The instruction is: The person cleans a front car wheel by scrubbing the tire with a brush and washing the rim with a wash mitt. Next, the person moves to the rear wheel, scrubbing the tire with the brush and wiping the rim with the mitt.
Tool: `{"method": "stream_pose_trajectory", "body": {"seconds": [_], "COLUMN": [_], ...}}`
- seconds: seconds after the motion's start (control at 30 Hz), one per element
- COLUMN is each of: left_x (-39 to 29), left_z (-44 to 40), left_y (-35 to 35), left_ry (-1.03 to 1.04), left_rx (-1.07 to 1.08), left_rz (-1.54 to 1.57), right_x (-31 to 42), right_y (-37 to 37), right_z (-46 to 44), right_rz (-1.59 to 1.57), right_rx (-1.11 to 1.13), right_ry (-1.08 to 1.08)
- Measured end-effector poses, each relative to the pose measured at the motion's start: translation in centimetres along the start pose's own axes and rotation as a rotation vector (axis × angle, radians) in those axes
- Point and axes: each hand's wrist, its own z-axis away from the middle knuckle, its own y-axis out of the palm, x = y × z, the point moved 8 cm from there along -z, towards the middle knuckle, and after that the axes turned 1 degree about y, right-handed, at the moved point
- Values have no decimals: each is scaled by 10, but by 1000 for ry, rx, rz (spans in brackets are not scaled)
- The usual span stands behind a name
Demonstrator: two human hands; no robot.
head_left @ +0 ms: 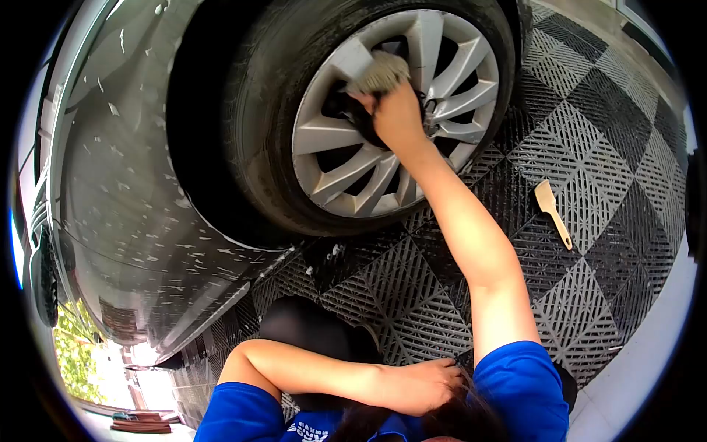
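Gripping the brush: that's the right hand (pixel 395 110), fingers closed around a bristly, greyish brush (pixel 378 72). It's a bit blurry up there and some fingertips are hidden, so don't ask me about the exact grip. Held from the near side, I'd guess, so the bristles can face the metal.

Where the brush is: up at the wheel (pixel 335 138), over the spokes on the side toward the car body. Can't tell exactly how much of it is touching.

Reach: right arm is almost straight, probably because the wheel is well out in front and the person is down low.

Left hand: the left hand (pixel 420 387) lies across the front of the body, back of the hand up, fingers close together. Tips are hard to make out, so I can't tell if it's holding anything. Looks like a resting spot, maybe for balance.

Tire: the dark tire (pixel 258 140) wraps the wheel, under the arch of the grey car body (pixel 132 199), which has whitish splotches.

Beige tool: a beige tool (pixel 546 197) lies flat on the slotted floor tiles (pixel 571 136), off to the right, apart from both hands. Seems parked there within easy reach.
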Motion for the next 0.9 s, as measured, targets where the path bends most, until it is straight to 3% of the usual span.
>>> {"method": "stream_pose_trajectory", "body": {"seconds": [0.03,0.1,0.33,0.43,0.5,0.53,0.57,0.63,0.7,0.77,0.8,0.87,0.9], "left_x": [1,-1,2,-1,7,3,3,-2,-4,-2,-6,-7,-6], "left_z": [1,0,6,10,9,10,9,8,4,5,5,6,5], "left_y": [-2,-11,-8,-3,3,-4,-8,-11,-13,-12,-17,-11,-7], "left_ry": [-1,16,-9,20,-97,-48,-59,-43,-41,77,76,41,10], "left_rx": [-7,-85,0,-42,-89,-54,-62,10,22,-150,-162,-132,-95], "left_rz": [-1,-50,171,121,272,92,109,126,138,63,81,71,60], "right_x": [-29,-37,-49,-23,-15,-8,-1,-4,-20,-42,-65,-71,-51], "right_y": [7,8,9,2,13,16,3,-1,7,18,22,19,9], "right_z": [25,54,130,98,61,42,18,-1,23,51,73,89,88], "right_rz": [-131,78,326,219,147,276,90,54,133,218,-144,-510,-182], "right_rx": [47,53,331,159,149,196,5,22,74,110,44,-16,48], "right_ry": [214,12,19,-1,-48,-90,-65,99,113,96,292,485,288]}}
